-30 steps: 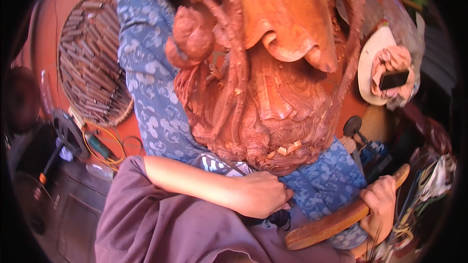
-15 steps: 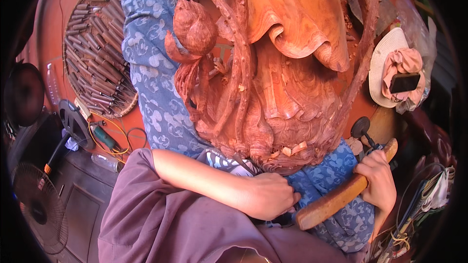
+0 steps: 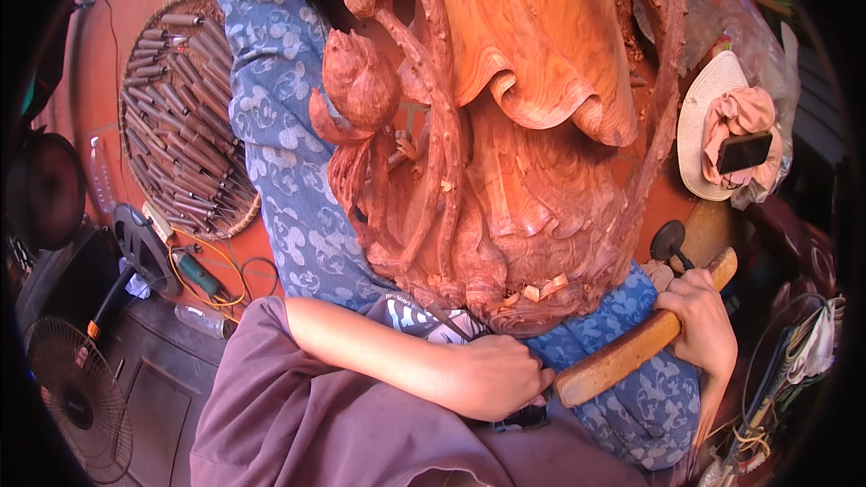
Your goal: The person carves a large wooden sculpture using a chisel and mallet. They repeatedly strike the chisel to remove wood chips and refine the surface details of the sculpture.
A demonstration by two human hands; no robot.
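A large reddish wood carving [image 3: 532,189] rises before me, with a lotus bud, twisting stems and draped folds. My left hand [image 3: 501,377] is closed close below the carving's lower edge. A thin dark shaft, apparently a chisel [image 3: 449,321], runs from it toward the wood; its handle is hidden by my fingers. Farther right, my right hand [image 3: 699,323] grips a worn wooden mallet [image 3: 622,359], a flat bar-like club held slantwise over my blue patterned trouser leg. The mallet's near end lies close to my left hand, and its other end pokes out past my knuckles.
On the left, a round woven tray [image 3: 236,224] holds several wood-handled chisels. Nearby are a green power tool [image 3: 195,272], cords and a black fan [image 3: 79,410]. A pale hat [image 3: 695,140] with a phone [image 3: 745,153] lies at right. Loose chips [image 3: 546,288] rest on the carving.
The scene has shifted slightly downward in the picture as the view moved. Both hands keep their grips, and the mallet stays at nearly the same slant.
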